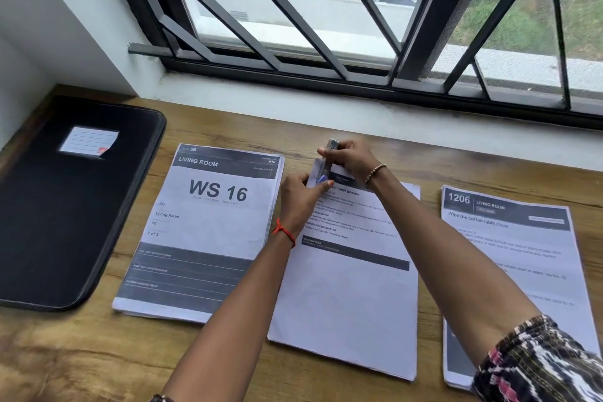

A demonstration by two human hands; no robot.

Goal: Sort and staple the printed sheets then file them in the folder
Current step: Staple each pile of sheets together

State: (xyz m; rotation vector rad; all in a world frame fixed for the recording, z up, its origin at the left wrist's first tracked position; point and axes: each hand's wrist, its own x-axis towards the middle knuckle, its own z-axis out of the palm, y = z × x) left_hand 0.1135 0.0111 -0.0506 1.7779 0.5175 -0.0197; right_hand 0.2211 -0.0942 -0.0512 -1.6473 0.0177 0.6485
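Sleeved right arm [456, 254] (grip [350, 158] round stapler [332, 144])

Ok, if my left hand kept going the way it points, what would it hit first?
Probably the stapler in your right hand, just beyond your left hand at the top corner of the middle stack.

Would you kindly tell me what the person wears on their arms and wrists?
At the left hand, a red-orange thread bracelet circles the wrist; at the right hand, a thin beaded bracelet. The right arm wears a black, white and pink patterned fabric sleeve.
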